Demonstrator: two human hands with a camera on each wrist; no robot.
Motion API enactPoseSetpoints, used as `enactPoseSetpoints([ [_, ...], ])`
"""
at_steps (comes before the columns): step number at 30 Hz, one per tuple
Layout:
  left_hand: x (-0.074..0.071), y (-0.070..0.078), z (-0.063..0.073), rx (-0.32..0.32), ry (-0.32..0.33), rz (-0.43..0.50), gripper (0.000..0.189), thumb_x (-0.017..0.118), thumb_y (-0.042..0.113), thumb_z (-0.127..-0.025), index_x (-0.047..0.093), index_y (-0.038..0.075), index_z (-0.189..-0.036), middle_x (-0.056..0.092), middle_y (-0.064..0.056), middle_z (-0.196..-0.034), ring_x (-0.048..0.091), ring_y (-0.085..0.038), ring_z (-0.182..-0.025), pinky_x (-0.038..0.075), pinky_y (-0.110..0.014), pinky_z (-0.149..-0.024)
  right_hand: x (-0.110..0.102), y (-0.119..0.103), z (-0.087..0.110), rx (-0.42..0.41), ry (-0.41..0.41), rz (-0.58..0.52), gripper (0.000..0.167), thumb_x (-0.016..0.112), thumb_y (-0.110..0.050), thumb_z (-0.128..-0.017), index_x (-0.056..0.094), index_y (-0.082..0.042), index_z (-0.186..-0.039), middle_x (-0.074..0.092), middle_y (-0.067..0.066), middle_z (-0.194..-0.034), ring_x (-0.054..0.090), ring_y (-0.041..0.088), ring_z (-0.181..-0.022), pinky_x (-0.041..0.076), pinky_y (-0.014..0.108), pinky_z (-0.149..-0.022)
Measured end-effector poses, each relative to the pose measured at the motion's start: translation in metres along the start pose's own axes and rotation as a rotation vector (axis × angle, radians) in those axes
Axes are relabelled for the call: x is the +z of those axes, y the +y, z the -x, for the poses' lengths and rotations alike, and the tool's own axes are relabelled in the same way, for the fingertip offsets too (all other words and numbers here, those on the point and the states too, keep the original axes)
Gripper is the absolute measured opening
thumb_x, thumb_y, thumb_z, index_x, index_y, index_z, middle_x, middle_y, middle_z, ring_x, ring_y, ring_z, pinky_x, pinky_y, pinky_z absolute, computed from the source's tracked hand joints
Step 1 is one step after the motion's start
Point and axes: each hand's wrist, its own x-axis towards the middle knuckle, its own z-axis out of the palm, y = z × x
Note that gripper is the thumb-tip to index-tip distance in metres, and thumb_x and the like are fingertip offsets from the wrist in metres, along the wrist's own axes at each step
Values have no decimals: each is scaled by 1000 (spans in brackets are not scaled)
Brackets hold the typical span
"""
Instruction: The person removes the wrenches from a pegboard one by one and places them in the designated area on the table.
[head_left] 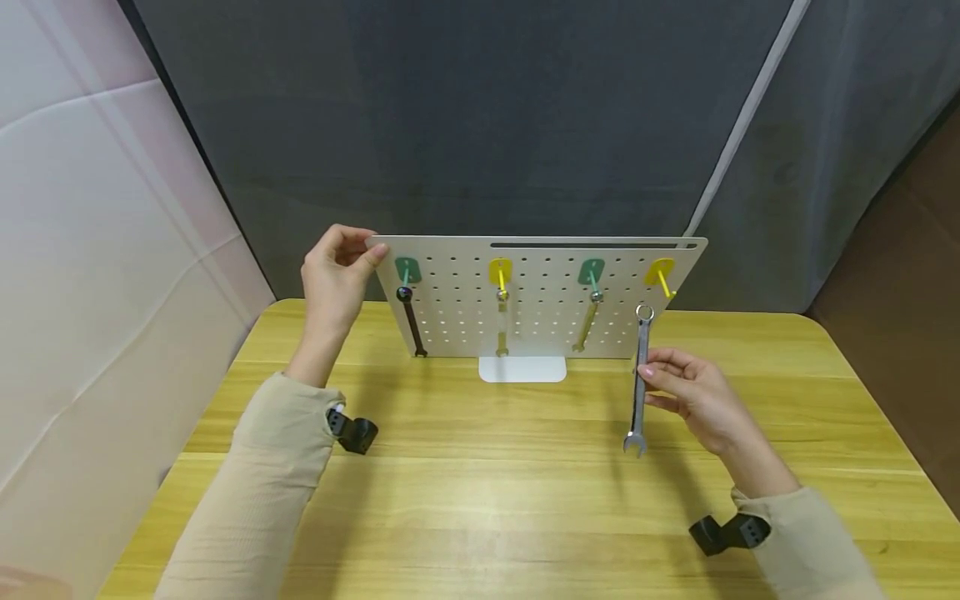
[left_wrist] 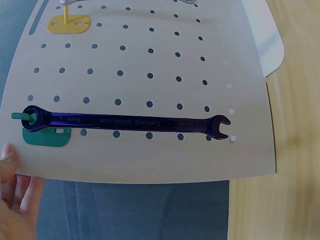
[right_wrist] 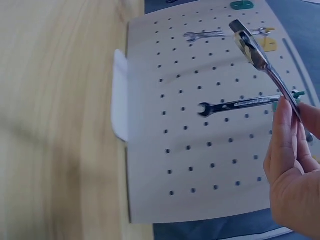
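Observation:
A white pegboard stands upright on the table, and my left hand pinches its upper left corner between thumb and fingers. My right hand holds a silver combination wrench by the middle of its shaft. The wrench's ring end points up, just below and in front of the yellow hook at the far right, apart from it. A dark purple wrench hangs by its ring on the left green hook. Two more wrenches hang on the middle yellow hook and the right green hook.
A white base plate juts forward from the board's lower edge onto the wooden table. Behind stands a dark grey fabric wall. A white panel rises on the left and a brown one on the right.

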Motion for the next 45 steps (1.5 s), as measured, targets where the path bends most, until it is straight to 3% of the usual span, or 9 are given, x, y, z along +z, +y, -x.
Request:
enactPoseSetpoints([
  [14,1,0,0,0,9,15,29,69,20,-87,64,0,-107,51,23,-84,51,3,-78,43,-11,-71,-19,32,-5,165,13,120,7,57,-9,-96,57,-13,-101,65,-12,-85,63,2,-79,55,17,-74],
  [20,2,0,0,-1,9,10,28,69,20,-87,63,0,-107,52,23,-84,51,3,-77,43,-11,-71,-30,47,-8,204,46,109,14,57,-7,-95,54,-5,-109,65,-12,-86,62,2,-79,55,17,-74],
  [28,1,-1,1,6,12,2,27,69,18,-87,64,1,-107,50,22,-83,50,2,-77,42,-11,-70,-43,66,-11,234,42,61,14,56,-1,-93,54,-6,-105,66,-10,-85,65,2,-78,56,17,-74],
  [40,3,-1,1,1,12,16,28,69,19,-87,64,0,-107,51,23,-83,51,3,-78,43,-10,-70,-43,82,-13,305,42,67,23,57,4,-91,51,6,-113,66,-9,-82,66,3,-77,56,18,-75],
  [45,1,-2,1,10,17,15,28,69,19,-87,64,0,-107,52,24,-83,51,4,-78,44,-10,-71,-35,88,-16,334,47,98,34,57,4,-91,44,13,-121,65,-9,-81,65,3,-75,56,19,-74],
])
